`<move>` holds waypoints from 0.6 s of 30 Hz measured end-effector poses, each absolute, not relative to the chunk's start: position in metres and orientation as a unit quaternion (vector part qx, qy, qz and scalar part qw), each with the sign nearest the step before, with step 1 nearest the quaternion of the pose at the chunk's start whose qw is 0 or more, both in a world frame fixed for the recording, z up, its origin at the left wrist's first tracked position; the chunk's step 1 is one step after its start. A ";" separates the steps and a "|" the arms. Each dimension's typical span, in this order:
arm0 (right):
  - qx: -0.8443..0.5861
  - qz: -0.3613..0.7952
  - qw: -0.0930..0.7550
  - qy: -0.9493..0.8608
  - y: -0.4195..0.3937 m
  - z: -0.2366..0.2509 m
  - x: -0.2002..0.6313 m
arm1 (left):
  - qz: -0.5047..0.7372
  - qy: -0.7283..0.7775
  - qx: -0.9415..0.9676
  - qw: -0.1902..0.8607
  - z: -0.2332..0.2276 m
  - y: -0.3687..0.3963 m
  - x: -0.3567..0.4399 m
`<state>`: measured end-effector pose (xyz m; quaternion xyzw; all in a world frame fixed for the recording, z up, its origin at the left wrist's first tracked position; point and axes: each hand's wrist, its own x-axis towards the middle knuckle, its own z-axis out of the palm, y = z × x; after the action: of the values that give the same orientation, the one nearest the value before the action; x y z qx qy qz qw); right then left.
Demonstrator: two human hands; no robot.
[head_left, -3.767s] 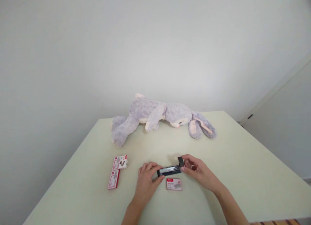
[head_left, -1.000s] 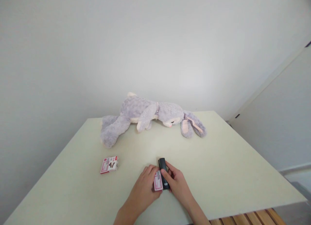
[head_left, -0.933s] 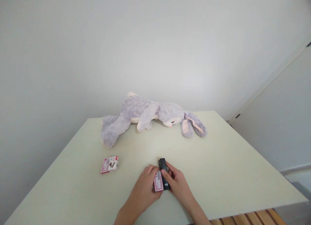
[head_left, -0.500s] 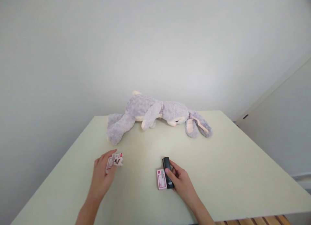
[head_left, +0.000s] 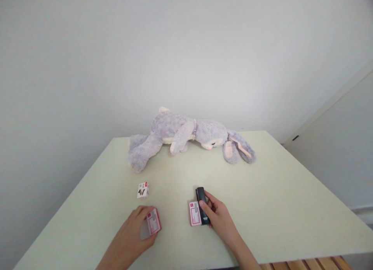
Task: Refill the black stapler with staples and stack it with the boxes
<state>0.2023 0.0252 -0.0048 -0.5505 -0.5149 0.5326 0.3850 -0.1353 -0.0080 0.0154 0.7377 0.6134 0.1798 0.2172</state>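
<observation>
My left hand (head_left: 129, 235) is closed on a small pink-and-white box (head_left: 154, 222), thumb at its near end and fingers at its far end. Just beyond that hand, a small white box (head_left: 142, 190) with a dark picture and red print lies on the table. To the right, my right hand (head_left: 220, 220) grips a dark stapler (head_left: 202, 204) with the thumb on top and fingers along its right side. Touching or very close to the stapler's left side is a second pink-and-white box (head_left: 195, 214), lying flat with its label up.
A grey plush rabbit (head_left: 171, 128) lies on its side across the back of the pale table (head_left: 262, 208). Behind it rises a plain wall (head_left: 186, 60). Wooden slats (head_left: 309, 264) show below the front edge at the right.
My left hand has moved nearer and to the right with the pink-and-white box, away from the white picture box, which stays behind. The right hand and stapler hardly differ.
</observation>
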 end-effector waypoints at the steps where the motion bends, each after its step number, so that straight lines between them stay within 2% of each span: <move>1: -0.550 0.531 0.386 -0.516 0.025 -0.006 0.202 | 0.197 0.593 0.745 0.232 0.022 -0.008 -0.113; 5: -0.546 0.527 0.385 -0.526 0.026 -0.008 0.203 | 0.251 0.525 0.772 0.254 0.046 0.003 -0.034; 9: -0.543 0.531 0.390 -0.521 0.026 -0.006 0.202 | 0.234 0.483 0.798 0.276 0.052 0.017 0.003; 15: -0.557 0.508 0.403 -0.518 0.024 -0.004 0.202 | 0.253 0.490 0.788 0.274 0.040 0.018 -0.002; 18: -0.572 0.484 0.431 -0.503 0.012 -0.006 0.207 | 0.311 0.594 0.711 0.214 0.038 0.024 -0.045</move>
<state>0.2074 0.0117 -0.0055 -0.5721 -0.5033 0.4837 0.4307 -0.0448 0.0243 0.0384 0.7105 0.5937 0.3115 0.2136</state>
